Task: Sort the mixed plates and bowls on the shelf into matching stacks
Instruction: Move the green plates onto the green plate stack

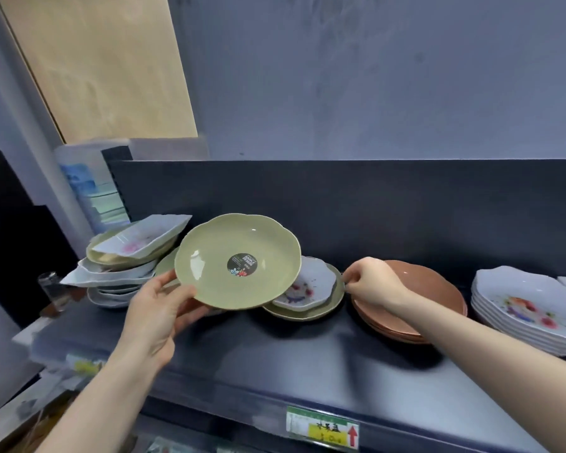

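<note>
Olive-green, its rim scalloped, the glossy plate (238,261) tilts above the dark shelf (275,364), gripped at its lower left edge by your left hand (159,317); your right hand (371,282) pinches the rim of another green plate (335,297) beside the stacked terracotta-brown plates (438,299).

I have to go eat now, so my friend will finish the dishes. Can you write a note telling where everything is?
Left hand: holds a green plate tilted up above the shelf.
Right hand: fingers pinched at the rim of the green plate lying under a white flowered dish.
Done: a brown plate stack and a white flowered dish stack on the right.
Left: the messy pile at far left, still mixing white dishes and green plates; the middle pair needs splitting; the green plates need a stack of their own.
</note>
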